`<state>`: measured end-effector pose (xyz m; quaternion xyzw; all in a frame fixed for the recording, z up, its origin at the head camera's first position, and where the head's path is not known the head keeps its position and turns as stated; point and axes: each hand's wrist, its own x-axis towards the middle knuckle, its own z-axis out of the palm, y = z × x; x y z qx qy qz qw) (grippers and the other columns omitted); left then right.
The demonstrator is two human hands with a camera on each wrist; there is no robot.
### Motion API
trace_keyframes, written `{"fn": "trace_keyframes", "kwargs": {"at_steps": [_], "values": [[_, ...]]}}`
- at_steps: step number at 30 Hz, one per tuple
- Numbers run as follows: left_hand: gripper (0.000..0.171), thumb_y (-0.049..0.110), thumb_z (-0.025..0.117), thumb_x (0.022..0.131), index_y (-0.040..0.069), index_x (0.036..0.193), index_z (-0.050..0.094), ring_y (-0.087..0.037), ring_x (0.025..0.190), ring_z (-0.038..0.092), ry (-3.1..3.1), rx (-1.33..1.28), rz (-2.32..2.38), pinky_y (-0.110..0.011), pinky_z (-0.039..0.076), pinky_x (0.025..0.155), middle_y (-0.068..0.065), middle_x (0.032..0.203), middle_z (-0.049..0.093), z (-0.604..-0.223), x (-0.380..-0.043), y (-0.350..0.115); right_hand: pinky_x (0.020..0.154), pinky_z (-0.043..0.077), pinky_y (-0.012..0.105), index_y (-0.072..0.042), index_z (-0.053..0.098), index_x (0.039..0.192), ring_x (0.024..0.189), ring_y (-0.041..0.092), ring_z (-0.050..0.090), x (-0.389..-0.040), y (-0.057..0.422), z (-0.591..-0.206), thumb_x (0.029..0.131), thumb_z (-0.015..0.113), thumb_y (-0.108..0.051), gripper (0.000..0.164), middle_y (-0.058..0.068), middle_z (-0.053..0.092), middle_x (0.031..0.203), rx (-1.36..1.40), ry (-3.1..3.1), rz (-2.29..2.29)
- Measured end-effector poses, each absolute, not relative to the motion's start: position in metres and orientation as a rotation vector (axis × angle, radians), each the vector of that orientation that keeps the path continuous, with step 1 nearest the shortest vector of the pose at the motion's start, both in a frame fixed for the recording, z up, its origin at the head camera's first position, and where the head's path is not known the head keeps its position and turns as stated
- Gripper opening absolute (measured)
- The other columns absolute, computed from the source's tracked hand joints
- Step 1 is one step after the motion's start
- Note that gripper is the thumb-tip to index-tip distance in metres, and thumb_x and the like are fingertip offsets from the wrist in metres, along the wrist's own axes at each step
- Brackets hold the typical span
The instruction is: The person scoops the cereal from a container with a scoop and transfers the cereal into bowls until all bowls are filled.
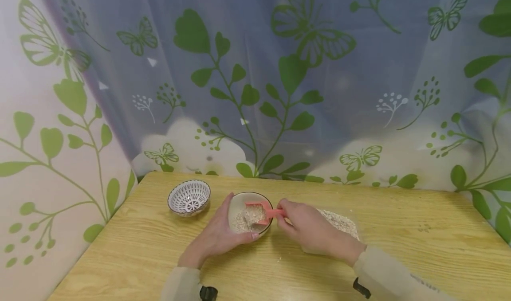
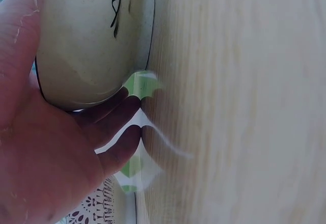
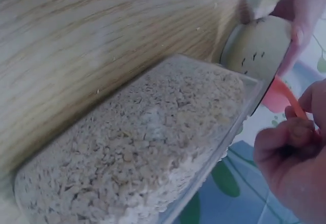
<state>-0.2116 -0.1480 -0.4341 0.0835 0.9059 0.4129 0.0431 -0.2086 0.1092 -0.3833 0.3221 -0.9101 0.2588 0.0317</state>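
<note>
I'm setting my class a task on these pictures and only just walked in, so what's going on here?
A person's left hand holds a cream bowl, while the right hand grips a pink scoop with its head at the bowl's opening. Pale flakes are in both bowl and scoop. To the right, a clear container holds more flakes; to the left, a patterned bowl stands on the wooden table.
</note>
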Motion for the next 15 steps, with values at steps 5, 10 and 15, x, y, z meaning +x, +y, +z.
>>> {"fn": "trace_keyframes", "kwargs": {"at_steps": [5, 10, 15], "values": [[0.133, 0.062, 0.086, 0.069, 0.011, 0.165, 0.010, -0.039, 0.148, 0.039, 2.792, 0.258, 1.236, -0.060, 0.036, 0.120, -0.021, 0.165, 0.032, -0.4344, -0.2111, -0.1478, 0.043, 0.026, 0.014, -0.013, 0.055, 0.089, 0.051, 0.000, 0.029, -0.2053, 0.1063, -0.3887, 0.095, 0.065, -0.012, 0.011, -0.007, 0.049, 0.071, 1.109, -2.499, 0.266], [0.132, 0.059, 0.087, 0.068, 0.010, 0.165, 0.012, -0.038, 0.145, 0.042, 2.787, 0.265, 1.260, -0.061, 0.038, 0.118, -0.021, 0.162, 0.036, -0.4342, -0.2109, -0.1474, 0.039, 0.024, 0.015, -0.011, 0.055, 0.088, 0.048, 0.002, 0.038, -0.2037, 0.1075, -0.3913, 0.087, 0.075, -0.018, 0.021, -0.005, 0.052, 0.070, 1.119, -2.228, -0.128], [0.132, 0.060, 0.088, 0.068, 0.014, 0.165, 0.012, -0.037, 0.145, 0.043, 2.789, 0.260, 1.253, -0.060, 0.038, 0.118, -0.019, 0.162, 0.037, -0.4348, -0.2113, -0.1473, 0.039, 0.025, 0.018, -0.011, 0.053, 0.088, 0.048, 0.007, 0.046, -0.2027, 0.1092, -0.3913, 0.088, 0.076, -0.022, 0.026, -0.003, 0.047, 0.068, 1.128, -2.142, -0.349]]}}
